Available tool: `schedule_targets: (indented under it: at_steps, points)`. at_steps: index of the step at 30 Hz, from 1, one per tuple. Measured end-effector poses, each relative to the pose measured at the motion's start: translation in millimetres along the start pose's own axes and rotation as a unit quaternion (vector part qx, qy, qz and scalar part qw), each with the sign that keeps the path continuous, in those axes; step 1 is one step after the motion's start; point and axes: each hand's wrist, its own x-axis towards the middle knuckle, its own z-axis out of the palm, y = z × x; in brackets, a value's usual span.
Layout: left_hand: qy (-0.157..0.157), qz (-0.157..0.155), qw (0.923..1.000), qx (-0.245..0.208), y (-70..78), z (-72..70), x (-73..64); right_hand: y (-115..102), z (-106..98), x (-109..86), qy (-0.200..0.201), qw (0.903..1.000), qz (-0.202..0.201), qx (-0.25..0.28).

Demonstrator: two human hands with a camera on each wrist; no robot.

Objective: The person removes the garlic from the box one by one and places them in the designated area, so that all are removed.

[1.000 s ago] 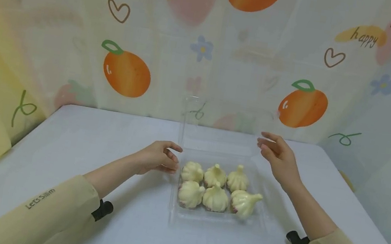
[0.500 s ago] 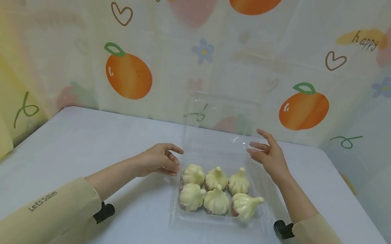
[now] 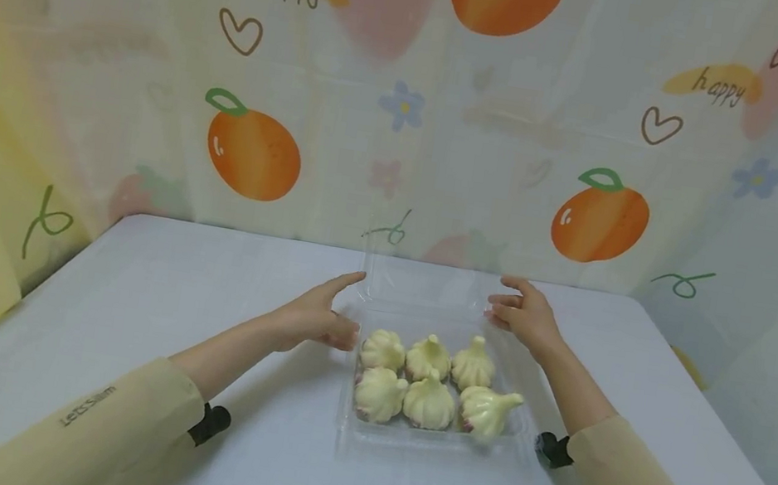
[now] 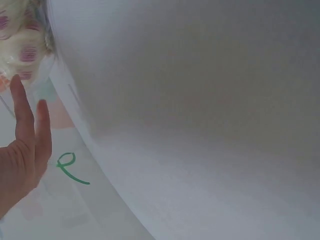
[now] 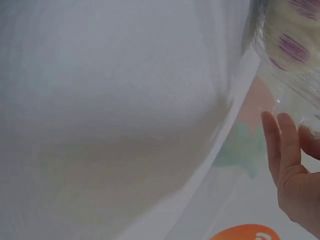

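Note:
Several pale garlic bulbs [image 3: 429,402] sit in two rows inside a clear plastic box [image 3: 397,438]. Its hinged lid [image 3: 427,288] stands raised at the back. My left hand [image 3: 311,321] is at the box's left side, index finger stretched toward the lid's left edge; whether it touches is unclear. At the lid's right edge is my right hand [image 3: 531,318], fingers extended and seemingly touching the clear plastic. In both wrist views the bulbs [image 4: 25,47] show purple streaks, and fingers [image 5: 289,142] of the right hand look nearly straight.
The box rests on a white-covered table [image 3: 213,459]. Behind it hangs a curtain [image 3: 404,144] printed with oranges, hearts and flowers. Each forearm has a beige sleeve [image 3: 97,425] and a black wrist device [image 3: 209,424].
The lid's top edge looks lower than half a second ago. My right hand has moved left and then down along with it. My left index finger has straightened and lifted.

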Motion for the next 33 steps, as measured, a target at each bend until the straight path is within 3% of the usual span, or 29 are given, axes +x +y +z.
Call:
schedule_targets:
  at_steps: [10,16,26,33]
  points:
    - [-0.038,0.014,0.9989,0.024,-0.2,-0.6,5.7,3,1,3.9,-0.007,0.9996,0.026,-0.004]
    - [-0.07,0.011,0.9974,-0.009,-5.6,-4.3,9.9,1,1,3.2,-0.008,0.9993,0.035,-0.008]
    - [-0.086,0.006,0.9959,-0.028,-6.9,-6.8,10.8,0,-2,1.9,-0.015,0.999,0.03,-0.03]
    - [-0.095,0.007,0.9949,-0.034,-8.3,-7.0,10.3,-6,-15,-4.1,-0.011,0.9974,-0.002,-0.071]
